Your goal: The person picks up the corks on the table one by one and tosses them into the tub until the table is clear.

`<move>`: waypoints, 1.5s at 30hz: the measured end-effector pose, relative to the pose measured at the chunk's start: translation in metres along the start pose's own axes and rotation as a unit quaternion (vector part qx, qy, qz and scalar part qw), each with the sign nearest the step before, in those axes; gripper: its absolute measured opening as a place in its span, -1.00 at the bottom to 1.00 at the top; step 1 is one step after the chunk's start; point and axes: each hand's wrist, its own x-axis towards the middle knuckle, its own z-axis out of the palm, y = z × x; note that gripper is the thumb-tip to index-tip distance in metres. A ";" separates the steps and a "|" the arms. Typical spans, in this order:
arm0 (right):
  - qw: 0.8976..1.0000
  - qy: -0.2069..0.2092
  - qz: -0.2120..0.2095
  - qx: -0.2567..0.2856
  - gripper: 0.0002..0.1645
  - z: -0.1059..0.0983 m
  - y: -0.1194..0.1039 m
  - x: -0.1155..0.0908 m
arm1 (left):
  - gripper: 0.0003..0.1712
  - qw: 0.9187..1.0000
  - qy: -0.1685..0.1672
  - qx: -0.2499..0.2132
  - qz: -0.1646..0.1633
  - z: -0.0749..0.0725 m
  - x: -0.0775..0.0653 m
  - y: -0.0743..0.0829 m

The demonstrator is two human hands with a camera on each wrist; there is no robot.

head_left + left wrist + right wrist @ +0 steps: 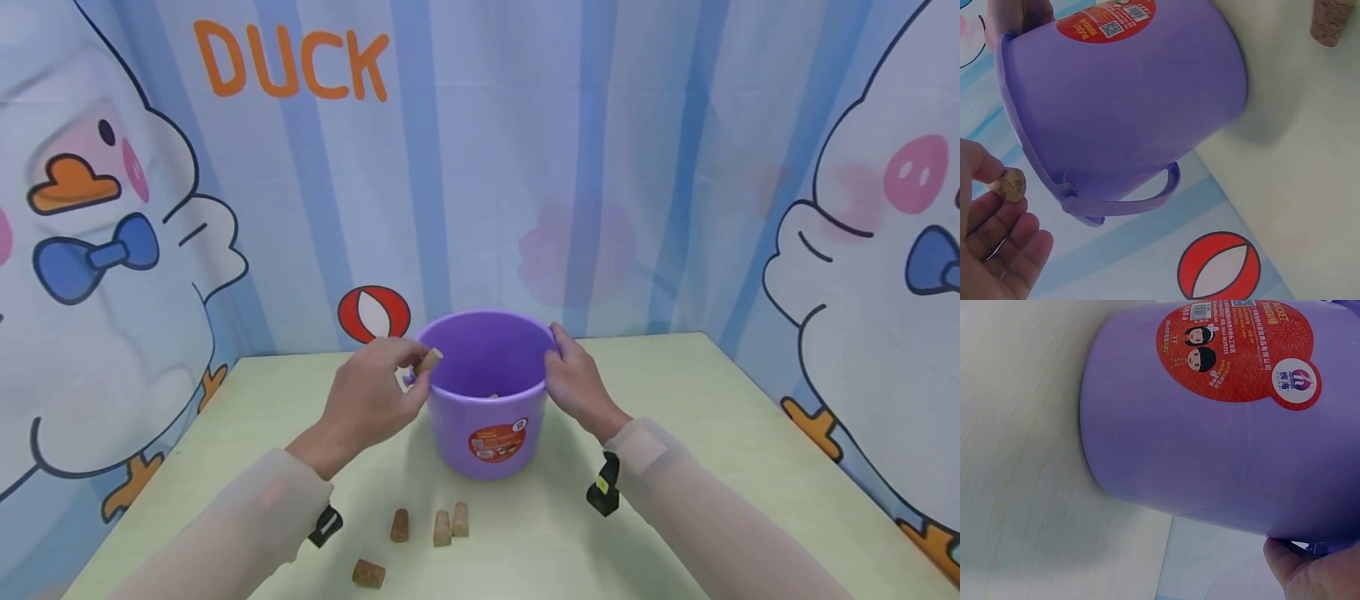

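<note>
A purple bucket (pixel 487 433) with a red label stands upright on the table. My left hand (pixel 375 392) pinches a cork (pixel 1012 185) between thumb and fingers, close beside the bucket's left rim. At the opposite side, my right hand (pixel 581 383) grips the rim, its thumb on the outer wall in the right wrist view. A small bit of something pale shows low inside the bucket; the front wall hides the rest of the bottom. The bucket's handle (pixel 1129 206) hangs down on the left side.
On the table in front of the bucket lie several corks: a darker one (pixel 400 526), a pale pair (pixel 442 528) close together, and one on its side (pixel 368 573) nearest me. A printed curtain (pixel 495 167) hangs along the table's back and sides.
</note>
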 end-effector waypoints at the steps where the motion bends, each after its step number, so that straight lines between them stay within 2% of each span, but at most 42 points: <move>1: 1.000 0.001 0.000 -0.001 -0.26 0.000 0.000 0.000 | -0.89 1.000 -0.002 0.000 -0.001 0.001 0.001 0.001; 9: 1.000 0.003 -0.001 -0.003 -0.25 0.000 0.001 0.000 | -0.90 1.000 -0.020 0.001 -0.006 0.009 0.013 0.007; 18: 1.000 0.007 -0.011 -0.007 -0.25 -0.001 0.003 0.000 | -0.87 0.997 -0.066 0.014 -0.033 0.019 0.022 0.013; 26: 1.000 0.006 -0.009 -0.007 -0.25 -0.001 0.003 0.000 | -0.83 0.993 -0.106 0.039 -0.020 0.023 0.029 0.017; 30: 1.000 0.003 -0.006 -0.004 -0.25 -0.002 0.003 -0.001 | -0.81 0.991 -0.125 0.053 -0.002 0.025 0.032 0.020; 35: 1.000 0.002 -0.003 0.000 -0.25 -0.002 0.005 -0.001 | -0.66 0.986 -0.151 0.066 0.005 0.024 0.033 0.023; 38: 1.000 0.003 -0.004 0.001 -0.25 -0.002 0.006 -0.001 | -0.55 0.985 -0.154 0.072 0.001 0.021 0.031 0.022; 45: 1.000 0.003 -0.005 0.002 -0.25 0.000 0.005 0.000 | -0.56 0.990 -0.126 0.058 -0.014 0.010 0.019 0.011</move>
